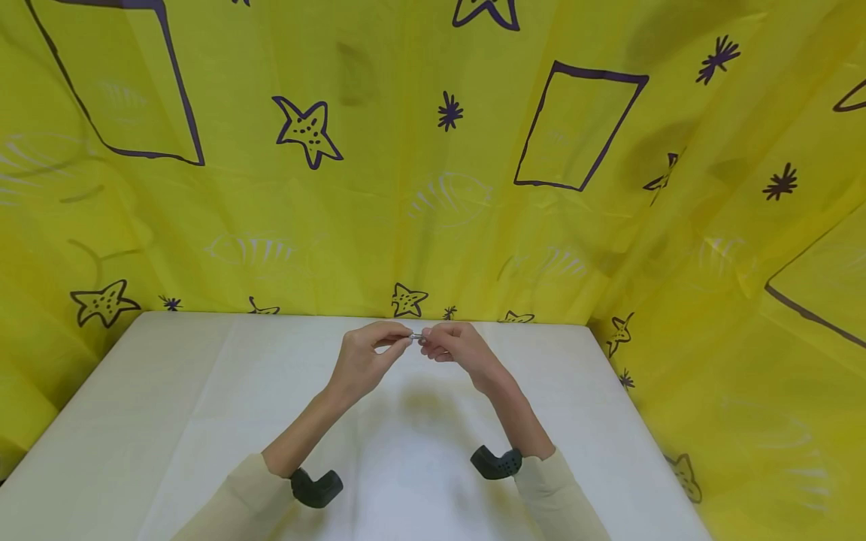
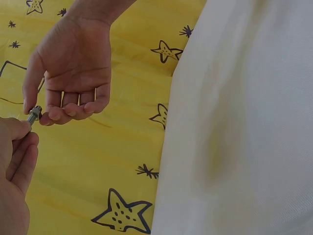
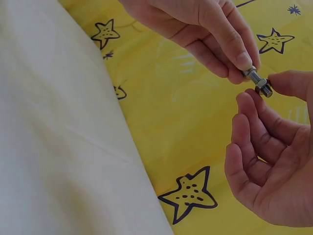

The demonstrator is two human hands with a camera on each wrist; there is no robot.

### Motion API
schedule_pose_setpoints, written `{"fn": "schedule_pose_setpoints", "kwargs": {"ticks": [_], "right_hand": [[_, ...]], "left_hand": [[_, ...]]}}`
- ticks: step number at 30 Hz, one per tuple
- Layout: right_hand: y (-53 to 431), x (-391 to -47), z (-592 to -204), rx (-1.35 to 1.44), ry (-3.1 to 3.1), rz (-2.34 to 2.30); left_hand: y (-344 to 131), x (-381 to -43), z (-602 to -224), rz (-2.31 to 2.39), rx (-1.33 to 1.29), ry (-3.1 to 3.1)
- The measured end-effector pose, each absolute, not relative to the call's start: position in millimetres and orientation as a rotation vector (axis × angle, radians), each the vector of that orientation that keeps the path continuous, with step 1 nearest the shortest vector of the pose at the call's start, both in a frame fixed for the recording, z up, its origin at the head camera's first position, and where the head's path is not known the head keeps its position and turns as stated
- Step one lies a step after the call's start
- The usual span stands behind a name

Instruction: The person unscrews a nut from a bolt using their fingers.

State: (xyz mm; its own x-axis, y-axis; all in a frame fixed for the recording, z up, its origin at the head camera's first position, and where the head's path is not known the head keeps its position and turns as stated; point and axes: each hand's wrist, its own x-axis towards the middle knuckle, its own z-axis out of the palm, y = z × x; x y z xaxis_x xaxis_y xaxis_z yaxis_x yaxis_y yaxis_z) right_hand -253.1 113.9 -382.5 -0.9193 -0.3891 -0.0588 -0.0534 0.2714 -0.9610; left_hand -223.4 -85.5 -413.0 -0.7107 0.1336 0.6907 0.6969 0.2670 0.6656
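Note:
A small metal bolt (image 3: 255, 77) is held up above the far part of the white table, tilted in the right wrist view. My left hand (image 1: 360, 365) pinches its head end between thumb and fingers, which partly hide the head. On the threaded end sits a hex nut (image 3: 261, 84), with a short bit of thread showing beyond it. My right hand (image 1: 470, 352) has thumb and index finger on opposite sides of this nut. Its other fingers are loosely curled, as the left wrist view shows.
The white-covered table (image 1: 271, 391) stretches below both hands. Yellow curtains (image 1: 379, 210) with dark starfish and frame drawings hang behind and at the sides. Black curved devices (image 1: 497, 463) sit at both wrists, by the light sleeves (image 1: 561, 496).

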Motion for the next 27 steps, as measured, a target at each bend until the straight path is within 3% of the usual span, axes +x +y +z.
{"fn": "schedule_pose_setpoints", "kwargs": {"ticks": [27], "right_hand": [[117.3, -251.4, -383.2, -0.487, 2.247, -1.679]], "left_hand": [[-84.4, -224.7, -414.5, -1.446, -0.746, -2.030]]}}
